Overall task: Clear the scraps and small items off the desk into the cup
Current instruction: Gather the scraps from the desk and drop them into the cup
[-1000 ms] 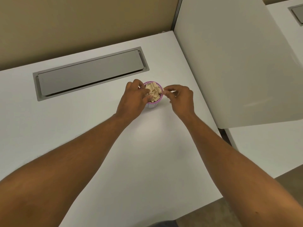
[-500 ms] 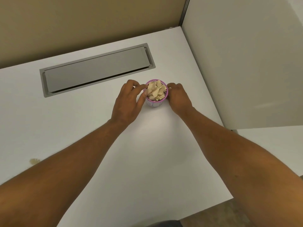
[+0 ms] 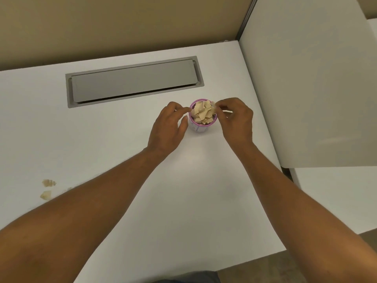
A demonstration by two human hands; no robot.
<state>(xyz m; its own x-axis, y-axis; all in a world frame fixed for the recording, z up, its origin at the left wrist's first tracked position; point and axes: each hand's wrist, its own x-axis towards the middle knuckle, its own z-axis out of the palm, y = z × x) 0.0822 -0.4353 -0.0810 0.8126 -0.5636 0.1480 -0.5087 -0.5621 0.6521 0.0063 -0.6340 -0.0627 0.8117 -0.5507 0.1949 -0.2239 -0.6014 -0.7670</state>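
A small white cup [image 3: 201, 129] with a pink rim stands on the white desk [image 3: 183, 201], heaped with tan paper scraps [image 3: 203, 114]. My left hand [image 3: 168, 127] is at the cup's left side, index finger on the rim and thumb against the wall. On the right, my right hand [image 3: 237, 117] pinches thumb and forefinger at the rim's edge; whether a scrap sits between them is unclear. Two tan scraps lie loose far to the left, one [image 3: 49, 182] just above the other [image 3: 45, 195].
A grey cable-tray lid [image 3: 132, 81] is sunk into the desk behind the cup. A white divider panel [image 3: 306, 88] rises along the right side and a tan partition [image 3: 122, 23] along the back. The desk's front edge runs near my forearms.
My right hand lifted from the cup's side to its rim with fingertips pinched. The left hand stayed at the cup. The view shifted, bringing two loose scraps into sight at the left.
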